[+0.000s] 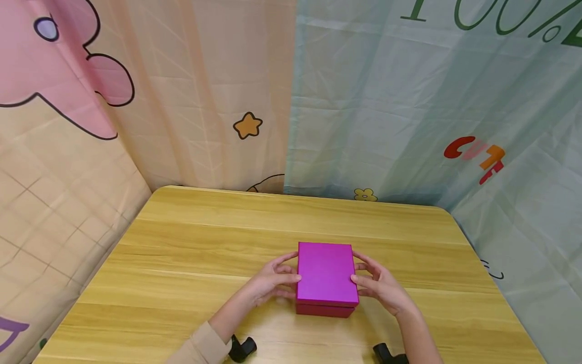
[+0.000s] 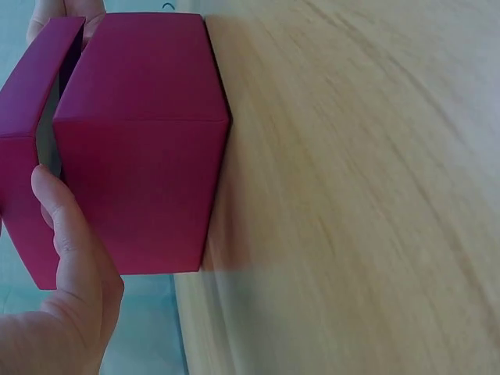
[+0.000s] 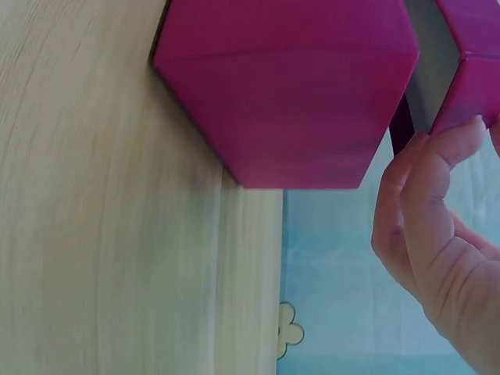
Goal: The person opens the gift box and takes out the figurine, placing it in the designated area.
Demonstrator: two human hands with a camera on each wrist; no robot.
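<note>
A magenta box stands on the wooden table, its lid point(image 1: 326, 273) raised a little above the box base point(image 1: 324, 310). My left hand point(image 1: 273, 280) holds the lid's left side, thumb near the top edge and fingers spread along the side. On the opposite side my right hand point(image 1: 379, 285) grips the lid with thumb and fingers. In the left wrist view a gap with a grey interior shows between lid point(image 2: 23, 125) and base point(image 2: 141, 180). The right wrist view shows the same gap beside the base point(image 3: 297, 109), fingertips at the lid's lower edge.
The wooden table point(image 1: 204, 242) reaches back to printed curtains point(image 1: 364, 101) that hang behind it and at both sides. A black wrist-worn device point(image 1: 242, 349) sits by the left wrist, and another black device point(image 1: 388, 355) by the right.
</note>
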